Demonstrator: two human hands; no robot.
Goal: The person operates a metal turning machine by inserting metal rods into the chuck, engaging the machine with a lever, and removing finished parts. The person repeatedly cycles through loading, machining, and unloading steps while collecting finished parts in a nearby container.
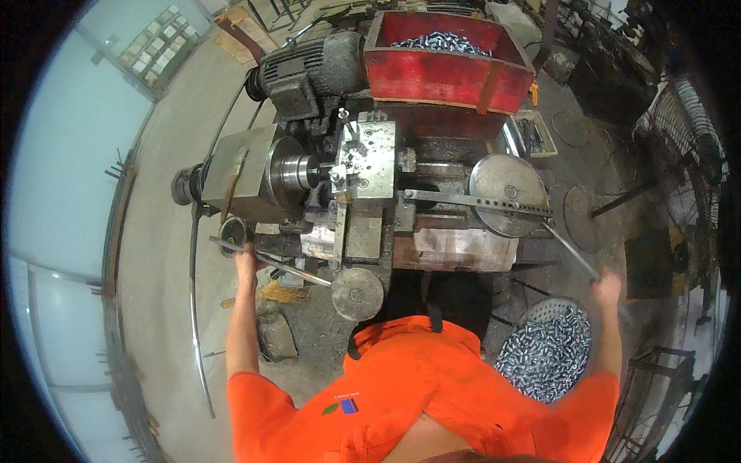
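Head view: seeing two hand levers worked at once, placed here relative to the tool block (378, 150) on a lathe. Got left hand (245, 255) closed around the left lever (293, 268), below and left of the block, with the rod running to a small disc (357, 293) below it. Got right hand (607, 287) wrapped around the right lever (570, 251), well right of and below the block, with the rod meeting a drilled bar (463, 199) laid across a large disc (505, 179), right of the block. Can't separate fingers clearly on either hand.

Going outward: seeing a bright stepped spindle nose (299, 171) just left of the block. Can't make out a workpiece between them; too small and cluttered. Spotting small shiny metal pieces (540, 359) heaped in a perforated basin (546, 310), well below and right of the block. Seeing similar pieces (440, 41) in a red box (432, 81), beyond the block and a bit right. Also noting a motor (312, 69) beyond and left, plus a straw broom (282, 293) below and left.

On progress: would call it mid-batch, judging by both levers in hand and two big heaps. Can't tell finished stock from raw, so can't split done from left. Can't confirm the current cut as complete either.
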